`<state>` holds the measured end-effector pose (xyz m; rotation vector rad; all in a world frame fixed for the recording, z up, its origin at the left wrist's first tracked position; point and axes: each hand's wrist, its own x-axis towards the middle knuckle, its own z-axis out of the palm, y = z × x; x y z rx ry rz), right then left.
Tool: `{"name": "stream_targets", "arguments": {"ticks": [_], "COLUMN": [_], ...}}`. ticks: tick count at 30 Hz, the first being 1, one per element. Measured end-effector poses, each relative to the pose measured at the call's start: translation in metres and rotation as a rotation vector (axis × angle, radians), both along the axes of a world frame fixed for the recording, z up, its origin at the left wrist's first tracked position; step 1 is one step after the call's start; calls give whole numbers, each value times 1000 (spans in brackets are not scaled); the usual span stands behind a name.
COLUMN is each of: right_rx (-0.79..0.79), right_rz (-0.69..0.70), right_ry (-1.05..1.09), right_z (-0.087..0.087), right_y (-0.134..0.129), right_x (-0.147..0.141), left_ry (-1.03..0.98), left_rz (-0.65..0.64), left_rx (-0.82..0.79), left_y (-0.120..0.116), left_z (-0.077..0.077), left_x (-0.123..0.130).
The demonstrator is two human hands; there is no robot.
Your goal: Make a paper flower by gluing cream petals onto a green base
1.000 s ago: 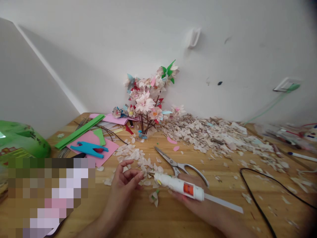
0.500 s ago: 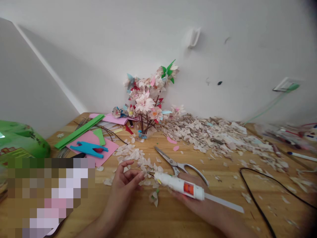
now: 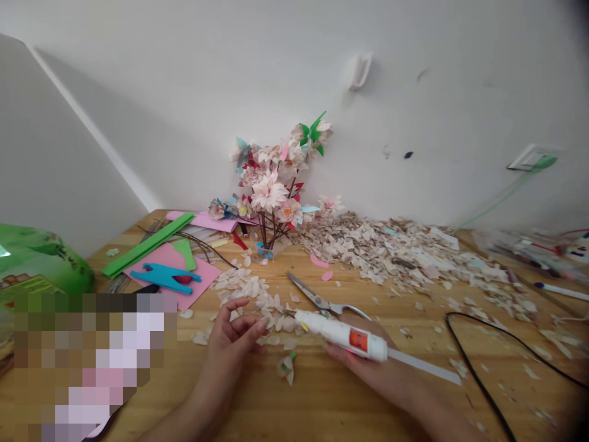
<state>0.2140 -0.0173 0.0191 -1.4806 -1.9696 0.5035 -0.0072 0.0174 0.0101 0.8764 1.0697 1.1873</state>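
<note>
My right hand (image 3: 361, 367) is wrapped round a white hot glue gun (image 3: 334, 329), whose nozzle points left. A pale glue stick (image 3: 426, 367) juts from its rear end. Left of the nozzle, my left hand (image 3: 232, 341) pinches a small pale petal (image 3: 264, 321) between thumb and finger; the fingertips partly hide it. Between the hands, on the wooden table, lies a small pale bud with a green tip (image 3: 288, 368). Loose whitish petals (image 3: 248, 287) are scattered just beyond my left hand. Scissors (image 3: 317, 298) lie behind the glue gun, their handles partly covered by it and my hand.
A bunch of handmade flowers (image 3: 269, 190) stands against the wall. To its right spreads a heap of dried petals (image 3: 391, 245). Pink paper (image 3: 202, 279), green strips (image 3: 147, 245) and a blue cut piece (image 3: 165, 279) lie left. A black cable (image 3: 473, 362) loops at right.
My right hand has drawn the glue gun a little to the right, so its nozzle now stands apart from my left fingertips. My left hand has barely moved.
</note>
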Motion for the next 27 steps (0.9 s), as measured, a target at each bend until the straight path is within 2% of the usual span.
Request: {"name": "stream_targets", "arguments": {"ticks": [3, 7, 11, 15, 21, 24, 27], "right_rx": [-81, -207, -270, -295, -273, -249, -189], "right_rz": [-140, -435, -411, -363, -320, -373, -550], "right_ry": [111, 217, 230, 241, 172, -15, -346], "right_z": [-7, -16, -15, -14, -22, -13, 11], "right_y": [8, 23, 32, 35, 46, 37, 11], "right_x": [22, 62, 81, 77, 77, 89, 103], "left_ry": [-12, -39, -47, -54, -71, -73, -72], "left_rz": [-5, -31, -29, -31, 4, 2, -11], "left_rx": [-24, -53, -60, -71, -51, -45, -16], "left_y": [0, -1, 0, 1, 0, 1, 2], "left_z": [1, 0, -2, -1, 2, 1, -2], "left_x": [-1, -1, -2, -2, 0, -1, -4]}}
